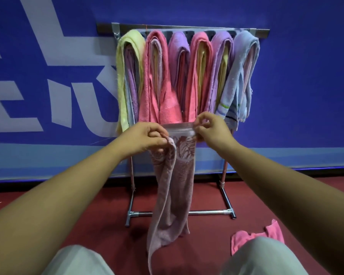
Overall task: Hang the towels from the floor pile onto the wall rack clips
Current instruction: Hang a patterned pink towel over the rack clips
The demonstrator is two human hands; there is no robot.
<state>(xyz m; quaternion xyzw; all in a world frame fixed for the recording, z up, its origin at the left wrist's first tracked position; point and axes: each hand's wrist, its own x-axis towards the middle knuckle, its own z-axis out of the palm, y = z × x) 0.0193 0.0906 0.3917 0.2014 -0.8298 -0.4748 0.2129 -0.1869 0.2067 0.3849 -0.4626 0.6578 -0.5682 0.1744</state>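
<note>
A dusty-pink patterned towel (pixel 173 187) hangs lengthwise in front of me, its top hem stretched between both hands. My left hand (pixel 147 137) pinches the hem's left corner and my right hand (pixel 211 128) pinches the right corner. Behind them stands the metal rack (pixel 187 29), whose slots hold several folded towels: yellow (pixel 127 62), pink (pixel 155 76), purple (pixel 178 56), another pink (pixel 199 62), another purple (pixel 220 62) and pale blue (pixel 244 62). The held towel's lower end reaches down between my knees.
A pink towel (pixel 254 237) lies on the red floor at the right, partly hidden by my right knee (pixel 266 257). The rack's chrome base frame (pixel 207 212) rests on the floor against a blue wall banner (pixel 48 76).
</note>
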